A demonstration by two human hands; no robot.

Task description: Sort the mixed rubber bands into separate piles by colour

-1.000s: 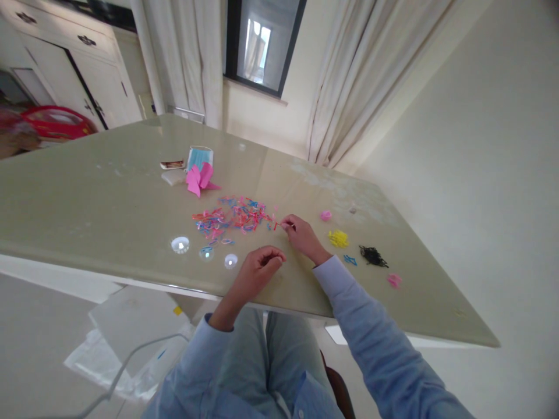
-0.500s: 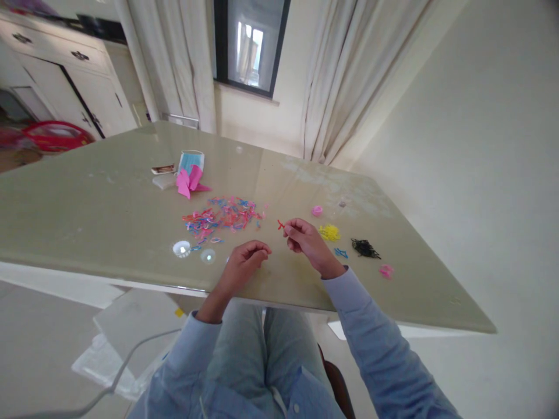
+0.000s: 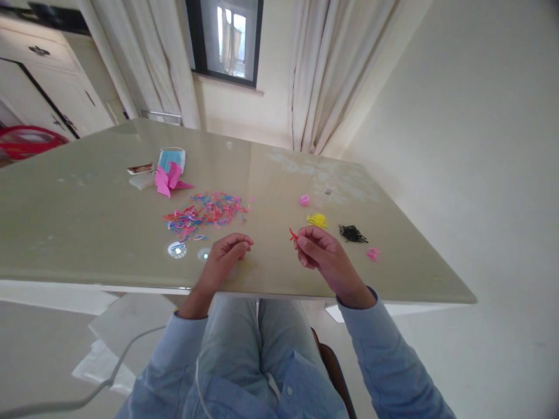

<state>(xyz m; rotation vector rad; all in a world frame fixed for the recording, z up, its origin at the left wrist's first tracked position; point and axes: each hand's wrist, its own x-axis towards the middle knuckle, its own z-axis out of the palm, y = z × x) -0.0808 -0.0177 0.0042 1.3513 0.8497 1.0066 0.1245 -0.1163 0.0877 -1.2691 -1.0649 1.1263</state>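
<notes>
My right hand (image 3: pixel 321 250) pinches a few red rubber bands (image 3: pixel 293 234) between thumb and fingertips, just above the table. Their loose ends stick out to the left. My left hand (image 3: pixel 227 256) is near the front edge, fingers curled together, with nothing visible in them. Beyond it lies a mixed pile of small rubber bands (image 3: pixel 209 210) in red, pink, blue and orange. Past my right hand are a yellow pile (image 3: pixel 317 220), a black pile (image 3: pixel 353 234) and small pink bunches, one of them pink bands (image 3: pixel 372 254) at the right.
The glossy table (image 3: pixel 271 267) spans the view. At its back left lie a blue face mask (image 3: pixel 172 157), a folded pink paper (image 3: pixel 169 179) and a small card (image 3: pixel 140 169). A pink bunch (image 3: pixel 304 200) sits behind the yellow pile. A grey cable (image 3: pixel 117 366) crosses the floor.
My right hand has moved right and away from my left hand, still holding the red rubber bands. It now hides the small blue bands. The view has shifted to the right.
</notes>
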